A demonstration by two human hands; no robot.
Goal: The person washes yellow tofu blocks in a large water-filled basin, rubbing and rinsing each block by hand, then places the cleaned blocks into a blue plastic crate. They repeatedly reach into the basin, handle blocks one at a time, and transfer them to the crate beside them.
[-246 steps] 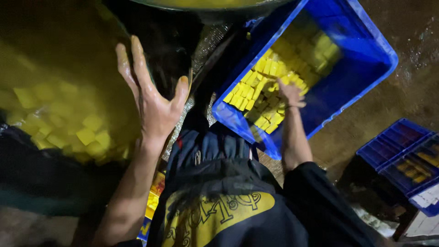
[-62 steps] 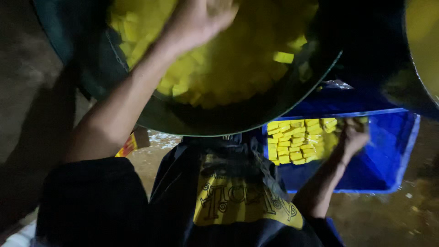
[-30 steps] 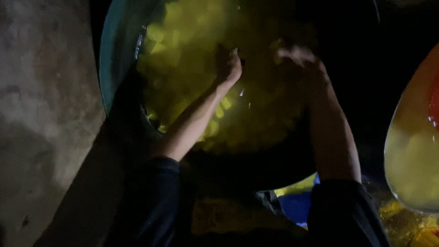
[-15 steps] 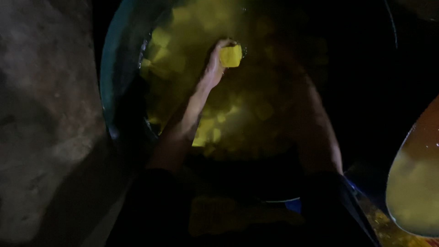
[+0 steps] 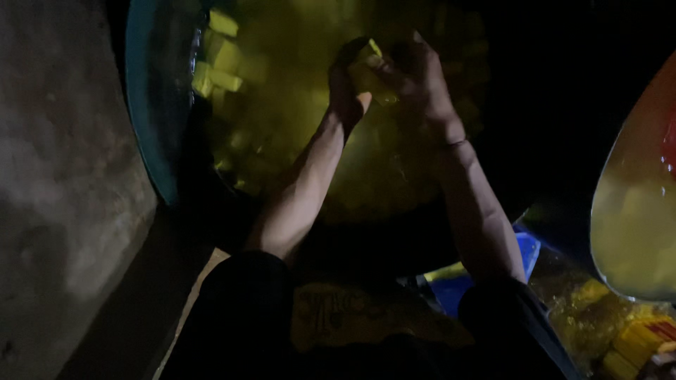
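Note:
A big round teal basin [image 5: 151, 119] sits in front of me, filled with yellow liquid and several floating yellow cubes [image 5: 215, 53]. My left hand [image 5: 345, 88] and my right hand [image 5: 419, 77] are raised together over the middle of the basin. Between them they hold a small cluster of yellow cubes [image 5: 370, 60], fingers closed around it. Both forearms reach up from my dark sleeves. The light is dim, so the far side of the basin is lost in shadow.
A grey concrete wall [image 5: 63, 176] stands at the left. A second basin of yellow liquid [image 5: 634, 211] shows at the right edge. Below it lie a blue crate [image 5: 524, 250] and stacked yellow blocks [image 5: 630, 345].
Earlier my right hand was in the blue crate of yellow blocks. Both hands have since come into the basin, and the right hand has joined the left around the yellow cubes.

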